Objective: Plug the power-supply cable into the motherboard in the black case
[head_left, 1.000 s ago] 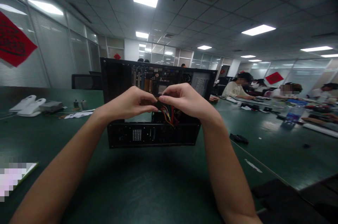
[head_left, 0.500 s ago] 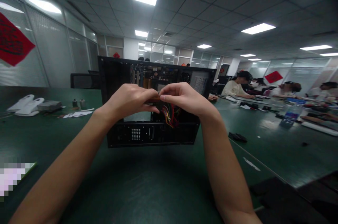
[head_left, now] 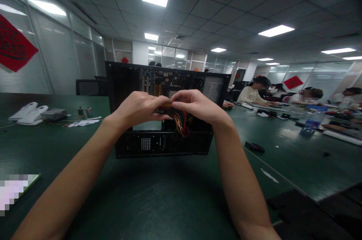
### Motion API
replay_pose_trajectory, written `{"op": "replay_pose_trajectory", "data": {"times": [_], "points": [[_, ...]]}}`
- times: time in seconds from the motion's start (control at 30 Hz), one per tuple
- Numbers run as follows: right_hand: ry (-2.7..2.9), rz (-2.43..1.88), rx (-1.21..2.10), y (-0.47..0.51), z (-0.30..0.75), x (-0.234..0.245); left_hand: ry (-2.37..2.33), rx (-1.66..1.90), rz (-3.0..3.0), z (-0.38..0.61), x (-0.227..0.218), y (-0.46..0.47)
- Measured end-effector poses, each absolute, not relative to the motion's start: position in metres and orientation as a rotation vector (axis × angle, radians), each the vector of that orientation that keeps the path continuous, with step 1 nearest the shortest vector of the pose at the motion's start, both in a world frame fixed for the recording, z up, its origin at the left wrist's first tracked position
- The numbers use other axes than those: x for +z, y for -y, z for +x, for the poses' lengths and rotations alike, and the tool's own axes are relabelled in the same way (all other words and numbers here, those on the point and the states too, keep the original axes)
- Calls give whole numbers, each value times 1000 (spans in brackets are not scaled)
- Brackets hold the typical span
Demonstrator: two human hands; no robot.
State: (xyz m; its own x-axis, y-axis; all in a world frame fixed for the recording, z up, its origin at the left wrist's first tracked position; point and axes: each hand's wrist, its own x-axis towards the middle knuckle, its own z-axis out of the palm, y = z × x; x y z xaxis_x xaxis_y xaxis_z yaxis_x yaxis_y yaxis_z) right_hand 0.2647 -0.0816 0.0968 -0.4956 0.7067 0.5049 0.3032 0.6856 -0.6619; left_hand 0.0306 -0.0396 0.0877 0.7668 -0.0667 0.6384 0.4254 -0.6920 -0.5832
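In the middle stands an open black computer case (head_left: 164, 149) on its side edge, its interior facing me. A circuit board (head_left: 164, 78) shows inside at the top, and a labelled power supply (head_left: 212, 88) at the upper right. In front of the opening, my left hand (head_left: 138, 108) closes its thumb and fingers on a small dark piece with an orange edge (head_left: 162, 109). My right hand (head_left: 198, 105) pinches at the right end of that same piece. Below the right fingers hangs a bundle of coloured wires (head_left: 181, 124). Both hands partly hide the board.
The case stands on a green table (head_left: 135, 194). White plastic items (head_left: 32, 113), a grey box (head_left: 54, 114) and paper scraps (head_left: 83, 123) lie left. To the right are a black object (head_left: 254, 147), a water bottle (head_left: 311, 124) and several people (head_left: 256, 91) at work.
The left thumb has risen slightly toward the fingers, and more of the orange-edged piece shows between the hands. Case and wires stay almost in place.
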Motion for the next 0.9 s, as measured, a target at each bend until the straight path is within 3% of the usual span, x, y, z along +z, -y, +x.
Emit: {"op": "replay_pose_trajectory", "data": {"times": [0.6,0.9], "points": [[2084,-810,651,75,256,84,412,-817,-2477,39,78,38],[2037,-807,926,71,259,83,427,-801,-2387,38,81,37]]}}
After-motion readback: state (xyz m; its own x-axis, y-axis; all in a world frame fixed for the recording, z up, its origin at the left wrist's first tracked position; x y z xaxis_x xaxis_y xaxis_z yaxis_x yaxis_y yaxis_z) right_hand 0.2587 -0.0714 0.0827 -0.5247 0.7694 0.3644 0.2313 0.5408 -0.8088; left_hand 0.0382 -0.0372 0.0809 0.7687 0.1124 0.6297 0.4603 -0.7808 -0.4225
